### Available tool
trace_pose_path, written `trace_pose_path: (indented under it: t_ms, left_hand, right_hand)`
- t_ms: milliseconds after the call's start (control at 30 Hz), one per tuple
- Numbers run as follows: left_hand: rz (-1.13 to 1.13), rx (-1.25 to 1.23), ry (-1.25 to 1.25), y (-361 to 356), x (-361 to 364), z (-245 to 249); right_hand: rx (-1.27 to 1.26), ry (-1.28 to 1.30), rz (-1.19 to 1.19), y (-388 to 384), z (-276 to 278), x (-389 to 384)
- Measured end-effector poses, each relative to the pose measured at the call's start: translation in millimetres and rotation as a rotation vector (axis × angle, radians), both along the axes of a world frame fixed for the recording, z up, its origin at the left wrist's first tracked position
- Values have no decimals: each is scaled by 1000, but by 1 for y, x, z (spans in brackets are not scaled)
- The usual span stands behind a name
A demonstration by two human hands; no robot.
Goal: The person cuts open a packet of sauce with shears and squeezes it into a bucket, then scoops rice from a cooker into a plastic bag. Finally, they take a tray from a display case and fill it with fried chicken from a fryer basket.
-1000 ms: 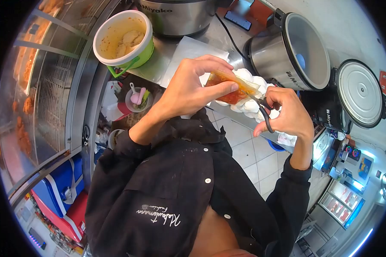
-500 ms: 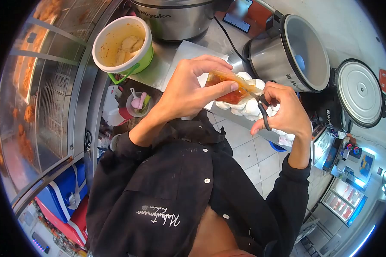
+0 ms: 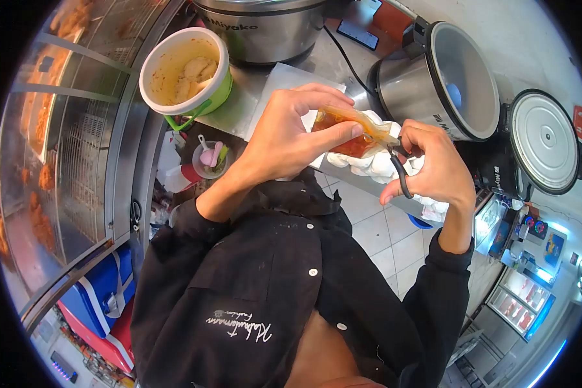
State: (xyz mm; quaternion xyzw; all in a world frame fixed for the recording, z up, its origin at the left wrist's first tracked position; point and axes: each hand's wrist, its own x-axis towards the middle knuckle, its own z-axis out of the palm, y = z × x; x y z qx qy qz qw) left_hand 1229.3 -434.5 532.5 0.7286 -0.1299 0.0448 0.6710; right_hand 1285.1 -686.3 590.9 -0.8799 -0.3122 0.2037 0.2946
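My left hand (image 3: 291,132) pinches a clear plastic packet of orange-red sauce (image 3: 346,136) between thumb and fingers. In my right hand (image 3: 436,161) is a pair of black-handled scissors (image 3: 399,173), with thumb and fingers around the handles. The scissors' blades are at the right end of the packet and are mostly hidden there. Beneath the packet, several white rounded bundles (image 3: 375,167) lie in a row along the counter edge. A pale flat sheet or board (image 3: 275,90) lies on the metal counter behind my left hand.
A green-and-white bucket (image 3: 223,84) holding a pale doughy mass stands at the left. Behind are a large Miyako cooker (image 3: 265,35), a phone (image 3: 357,34) and an open cooker (image 3: 404,84). A lidded cooker (image 3: 542,139) stands right; a glass display case (image 3: 77,142) is at far left.
The packet and both hands have shifted very slightly to the right. The scissors stay at the packet's end, and both grips look the same.
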Motion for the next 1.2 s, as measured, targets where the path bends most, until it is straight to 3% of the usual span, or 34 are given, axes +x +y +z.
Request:
trace_pose_path:
  t_ms: [1200]
  left_hand:
    - [76, -34, -16, -6, -3, 7]
  right_hand:
    - [62, -18, -96, 8, -9, -12]
